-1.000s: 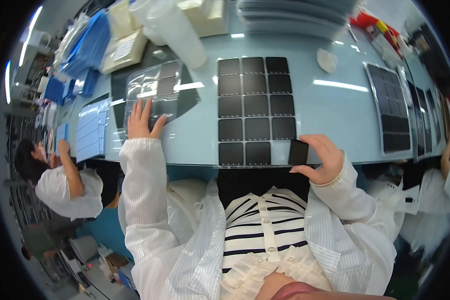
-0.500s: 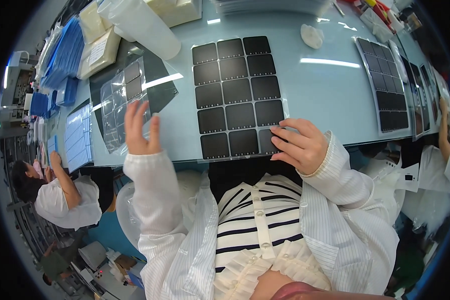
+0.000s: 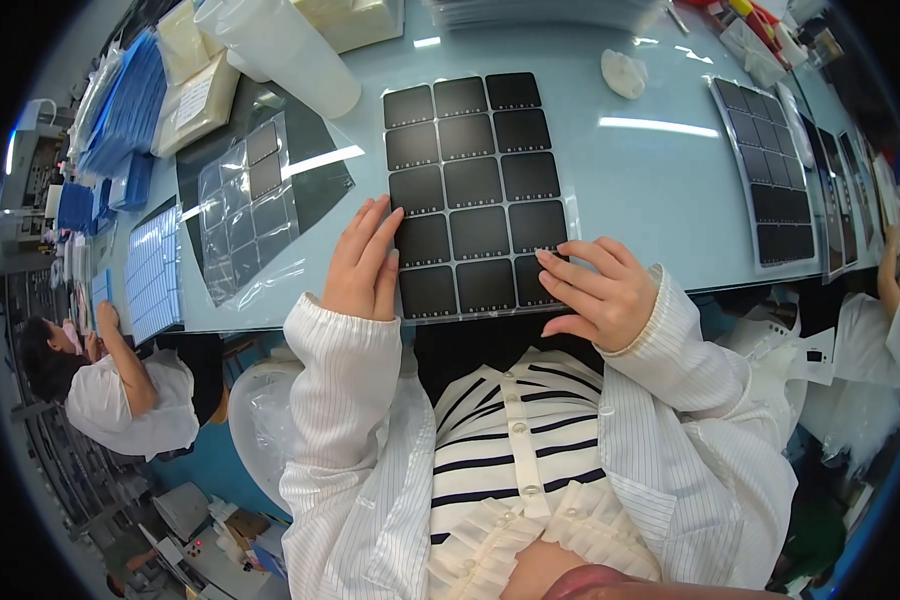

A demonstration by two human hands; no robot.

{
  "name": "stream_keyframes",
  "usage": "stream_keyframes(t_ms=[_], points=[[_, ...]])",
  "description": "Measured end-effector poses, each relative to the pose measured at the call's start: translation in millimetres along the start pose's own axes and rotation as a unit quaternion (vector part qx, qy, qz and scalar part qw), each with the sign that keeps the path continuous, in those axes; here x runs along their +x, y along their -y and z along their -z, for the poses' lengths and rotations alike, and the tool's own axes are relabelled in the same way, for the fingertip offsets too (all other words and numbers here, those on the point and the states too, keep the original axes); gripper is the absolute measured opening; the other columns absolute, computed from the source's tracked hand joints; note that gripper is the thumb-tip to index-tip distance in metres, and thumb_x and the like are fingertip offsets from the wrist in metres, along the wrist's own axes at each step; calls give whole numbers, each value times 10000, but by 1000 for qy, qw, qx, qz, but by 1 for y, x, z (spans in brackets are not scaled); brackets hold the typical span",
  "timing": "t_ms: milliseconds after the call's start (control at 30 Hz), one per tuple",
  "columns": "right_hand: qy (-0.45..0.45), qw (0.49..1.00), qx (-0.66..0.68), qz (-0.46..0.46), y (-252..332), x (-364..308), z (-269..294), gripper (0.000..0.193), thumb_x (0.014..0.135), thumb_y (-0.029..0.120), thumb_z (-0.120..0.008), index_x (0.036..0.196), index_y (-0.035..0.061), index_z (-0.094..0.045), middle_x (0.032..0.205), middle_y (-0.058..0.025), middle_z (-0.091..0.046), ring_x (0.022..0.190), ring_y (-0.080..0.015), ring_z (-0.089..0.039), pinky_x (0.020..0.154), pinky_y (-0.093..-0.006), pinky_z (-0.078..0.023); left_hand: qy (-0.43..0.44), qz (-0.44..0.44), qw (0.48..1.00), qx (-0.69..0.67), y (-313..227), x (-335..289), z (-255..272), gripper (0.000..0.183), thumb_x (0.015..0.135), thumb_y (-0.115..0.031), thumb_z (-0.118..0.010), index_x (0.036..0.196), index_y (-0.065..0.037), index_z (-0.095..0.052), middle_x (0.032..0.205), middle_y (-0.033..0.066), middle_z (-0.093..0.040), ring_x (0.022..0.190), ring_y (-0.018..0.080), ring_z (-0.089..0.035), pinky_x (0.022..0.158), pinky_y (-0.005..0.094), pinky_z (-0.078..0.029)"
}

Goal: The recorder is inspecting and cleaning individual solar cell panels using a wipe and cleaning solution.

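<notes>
In front of me on the glassy tabletop lies a sheet of dark rectangular panels (image 3: 473, 184), set in rows of three with small light marks along each panel's lower edge. My left hand (image 3: 363, 265) rests at the sheet's left edge, fingers extended and fingertips touching near the lower rows. At the lower right corner, my right hand (image 3: 605, 293) has its fingers apart, the fingertips on the last panel. Neither hand grips anything. Left of the sheet is a clear sheet of pockets (image 3: 245, 225) with two dark panels in it, lying over a dark sheet (image 3: 315, 185).
A translucent plastic jug (image 3: 285, 55) lies at the back left beside blue sleeves (image 3: 125, 105) and bagged stacks (image 3: 195, 105). A crumpled white wad (image 3: 623, 73) sits farther back. More dark-panelled sheets (image 3: 765, 165) are at right. A co-worker (image 3: 135, 395) sits at far left.
My left hand has come from above the clear pocket sheet rightward to the dark panel sheet's left edge. The lower right panel, greyish before, now looks dark. My right hand has barely moved.
</notes>
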State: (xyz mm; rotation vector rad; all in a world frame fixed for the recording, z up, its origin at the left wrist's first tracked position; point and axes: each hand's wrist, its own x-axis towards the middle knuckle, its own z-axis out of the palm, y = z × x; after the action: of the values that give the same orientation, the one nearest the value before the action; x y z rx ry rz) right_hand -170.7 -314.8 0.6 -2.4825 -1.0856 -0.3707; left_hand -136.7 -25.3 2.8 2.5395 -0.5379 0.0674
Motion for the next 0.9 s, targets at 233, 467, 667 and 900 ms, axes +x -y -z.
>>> stream_keyframes(t_ms=[233,467,667,900], points=[[-108,993,14,-43,-70,21,46,430,769,264,-670,1108,13,-586,1145,-137,-582,970,-305,-564,796,-335,-452,-32,-10,999,16,8,-6,-7,455,801,42,-438,1251,-25,-458,1344,134,-410,1270,302,-351,1040,385,-303],[-124,897,-187,-381,-183,67,11,494,748,312,-708,1160,75,-579,997,-118,-605,788,-224,-585,717,-317,-486,-65,-13,997,-29,6,-4,-8,459,785,44,-456,1239,-21,-465,1310,133,-445,1249,302,-381,1027,377,-325],[-109,927,-120,-340,-192,66,7,361,745,262,-707,1037,56,-647,949,-111,-609,746,-217,-599,706,-297,-491,-73,13,996,-41,5,-10,-7,449,790,46,-463,1233,-24,-469,1293,133,-457,1245,300,-386,1024,368,-334],[-115,980,160,21,-36,102,-34,214,691,69,-668,904,61,-643,816,-75,-572,654,-212,-590,558,-278,-474,-80,25,996,-45,5,-10,-6,465,778,55,-475,1236,-28,-472,1265,155,-478,1215,308,-422,1005,366,-357]])
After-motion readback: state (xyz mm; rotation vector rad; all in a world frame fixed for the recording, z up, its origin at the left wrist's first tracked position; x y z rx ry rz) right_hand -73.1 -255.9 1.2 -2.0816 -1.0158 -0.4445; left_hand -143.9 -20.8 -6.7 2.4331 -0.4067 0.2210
